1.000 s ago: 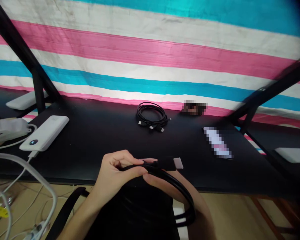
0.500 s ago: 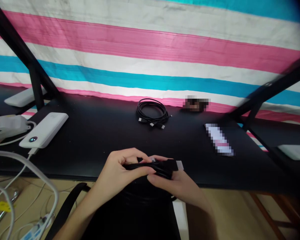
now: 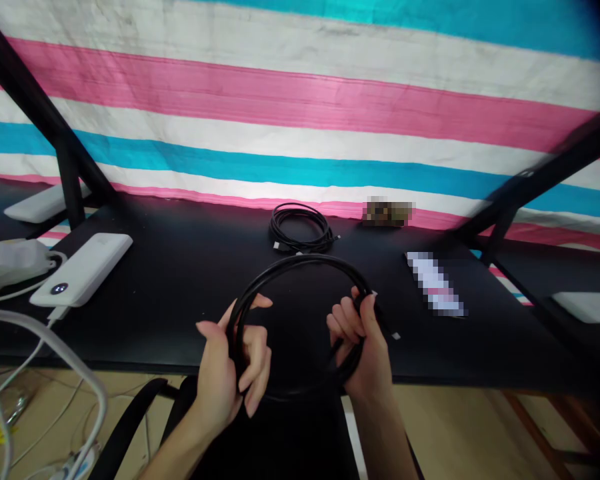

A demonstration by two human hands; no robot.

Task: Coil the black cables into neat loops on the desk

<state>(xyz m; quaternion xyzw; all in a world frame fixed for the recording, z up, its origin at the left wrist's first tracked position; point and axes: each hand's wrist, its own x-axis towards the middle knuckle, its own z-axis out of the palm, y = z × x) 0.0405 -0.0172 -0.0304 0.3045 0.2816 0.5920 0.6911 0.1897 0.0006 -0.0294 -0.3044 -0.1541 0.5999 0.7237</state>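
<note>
A black cable [image 3: 305, 260], wound into a wide loop of several strands, is held upright between my two hands in front of the table edge. My left hand [image 3: 237, 363] carries the loop's left side between thumb and palm, its fingers curled loosely around the strands. On the other side my right hand [image 3: 360, 340] is closed, with thumb and fingers pinching the cable; a light connector tip sticks out beyond it. Just behind the loop lies a second coiled black cable [image 3: 303, 227] on the table, some of its connectors partly hidden by the held loop.
On the black table [image 3: 180, 293] a white power bank [image 3: 83, 270] with a plugged-in cable lies left, near a white adapter [image 3: 13, 260]. A pixelated flat item [image 3: 435, 283] lies right, another blurred item [image 3: 387, 212] at the back. Slanted black frame bars [image 3: 500, 193] flank the table.
My hands have moved apart, and the bunched cable between them has opened into a wide, raised loop. My left hand's fingers have loosened. The view has shifted slightly.
</note>
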